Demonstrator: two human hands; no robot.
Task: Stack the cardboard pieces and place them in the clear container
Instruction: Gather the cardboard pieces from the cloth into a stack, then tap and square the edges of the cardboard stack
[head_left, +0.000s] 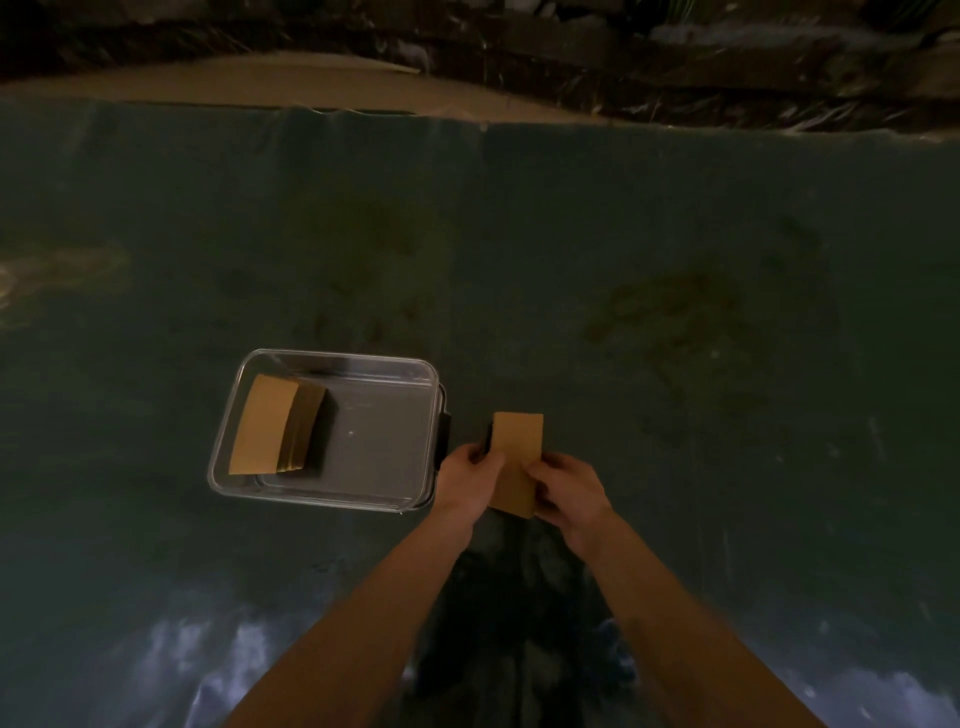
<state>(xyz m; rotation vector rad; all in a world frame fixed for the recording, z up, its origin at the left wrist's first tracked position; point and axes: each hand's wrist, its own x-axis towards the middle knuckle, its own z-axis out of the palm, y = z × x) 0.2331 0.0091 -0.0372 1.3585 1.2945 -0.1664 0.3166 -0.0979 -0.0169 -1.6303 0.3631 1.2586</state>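
We look down from the head camera at a dark green desk (571, 234). The light is dim and things look a bit blurry.

A clear container (332, 358) sits on the desk. It is a box with round corners and no lid on it. Inside it, on its left side, lies a stack of cardboard pieces (272, 426). They are brown and flat. The top one leans a little, so we see the edges of the ones under it.

Just to the right of the clear container, two bare hands hold a cardboard piece (517, 457). It is brown like the others and stands long-ways, away from us. We cannot tell if it is one piece or a few pressed together.

The left hand (467, 480) is next to the container's right wall. Its fingers (480, 454) are curled closed on the left edge of the piece. The right hand (569, 491) is on the other side. Its fingers (545, 465) are bent closed on the right edge and the near end of the piece.

Far past the clear container, at the desk's back edge, lies a big flat cardboard sheet (234, 78).
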